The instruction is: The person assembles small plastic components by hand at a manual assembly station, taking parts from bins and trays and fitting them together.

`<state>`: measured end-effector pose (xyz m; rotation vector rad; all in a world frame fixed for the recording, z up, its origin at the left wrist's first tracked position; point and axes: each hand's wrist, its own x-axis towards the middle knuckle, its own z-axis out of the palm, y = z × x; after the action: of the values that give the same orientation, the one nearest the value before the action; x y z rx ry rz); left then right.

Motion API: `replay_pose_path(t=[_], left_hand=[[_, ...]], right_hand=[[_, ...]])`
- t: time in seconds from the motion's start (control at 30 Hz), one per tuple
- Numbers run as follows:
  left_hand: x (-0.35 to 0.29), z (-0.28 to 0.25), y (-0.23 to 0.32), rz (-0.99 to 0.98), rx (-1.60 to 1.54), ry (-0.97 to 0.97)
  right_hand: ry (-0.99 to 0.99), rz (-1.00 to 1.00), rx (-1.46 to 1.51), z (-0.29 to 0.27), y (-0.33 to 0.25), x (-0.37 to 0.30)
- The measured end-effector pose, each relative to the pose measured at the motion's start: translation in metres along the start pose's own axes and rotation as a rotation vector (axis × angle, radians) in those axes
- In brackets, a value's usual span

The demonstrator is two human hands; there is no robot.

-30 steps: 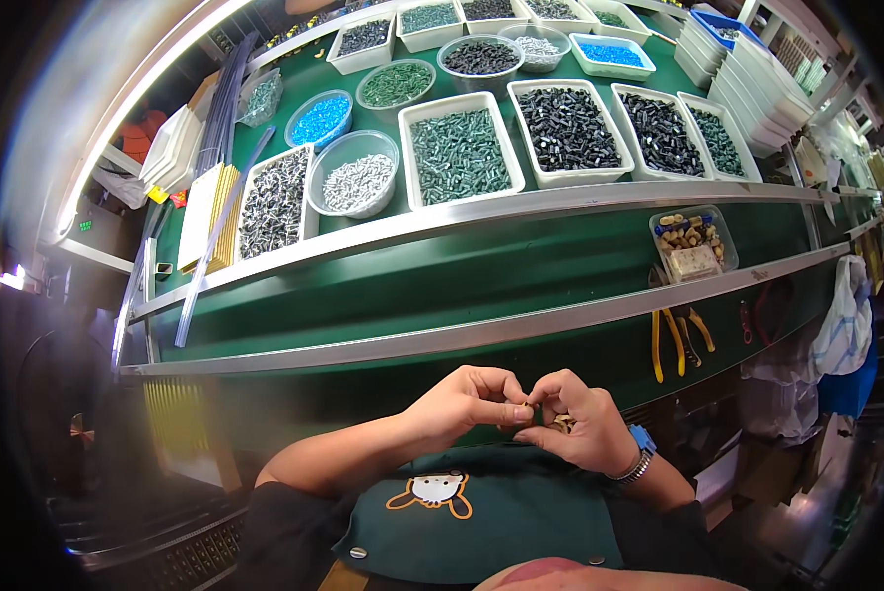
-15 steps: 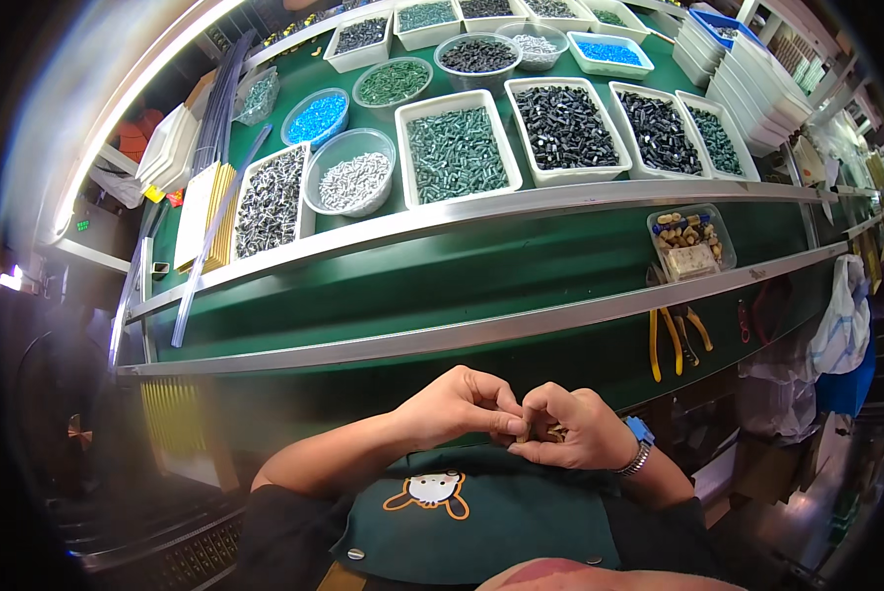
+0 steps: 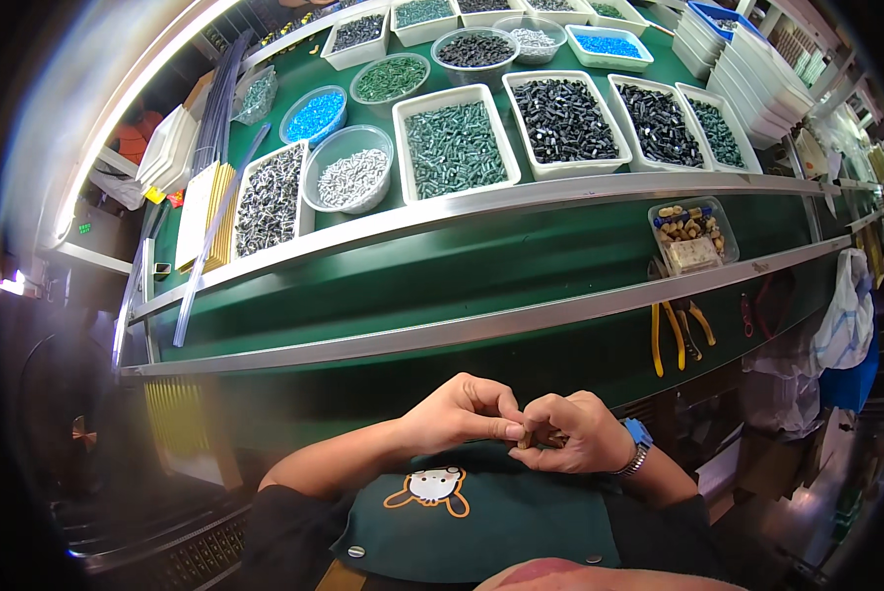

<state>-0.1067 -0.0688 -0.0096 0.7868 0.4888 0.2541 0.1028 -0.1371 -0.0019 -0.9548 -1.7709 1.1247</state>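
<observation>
In front of my apron, my left hand (image 3: 467, 409) and my right hand (image 3: 572, 433) meet at the fingertips. Thumb and finger of the left are pinched at a small tan-brown piece (image 3: 527, 440). Curled fingers of the right close on the same piece from the other side, with a few more small tan bits (image 3: 557, 436) partly showing in its palm. What kind of pieces they are is too small to tell. Past my hands, on the green bench, a clear plastic box (image 3: 723, 258) holds tan-brown pieces and a pale block.
Yellow-handled pliers (image 3: 680, 338) hang at the bench's metal rail (image 3: 442, 335). Farther back stand white trays (image 3: 514, 175) and clear round bowls (image 3: 388, 163) of green, black, blue and silver small parts. A clear strip (image 3: 198, 266) juts over the rail at left; stacked white trays (image 3: 757, 89) stand at right.
My hands have stayed together, with slight shifts of the fingers around the small piece. The whole view has moved a little.
</observation>
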Motion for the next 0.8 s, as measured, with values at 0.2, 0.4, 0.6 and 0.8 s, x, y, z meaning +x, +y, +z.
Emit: replay_pose_path(t=[0.2, 0.4, 0.6, 0.8], left_hand=[[-0.002, 0.001, -0.006, -0.001, -0.017, 0.000], [0.001, 0.006, 0.002, -0.057, 0.138, 0.085], [0.025, 0.002, 0.009, 0.435, 0.090, 0.295], [0.030, 0.001, 0.001, 0.602, 0.244, 0.345]], right_hand=[[0.008, 0.036, 0.036, 0.002, -0.005, -0.004], [0.137, 0.305, 0.231, -0.004, -0.009, -0.001], [0.424, 0.208, 0.053, -0.003, 0.005, 0.020], [0.424, -0.138, -0.423, -0.014, 0.012, 0.023]])
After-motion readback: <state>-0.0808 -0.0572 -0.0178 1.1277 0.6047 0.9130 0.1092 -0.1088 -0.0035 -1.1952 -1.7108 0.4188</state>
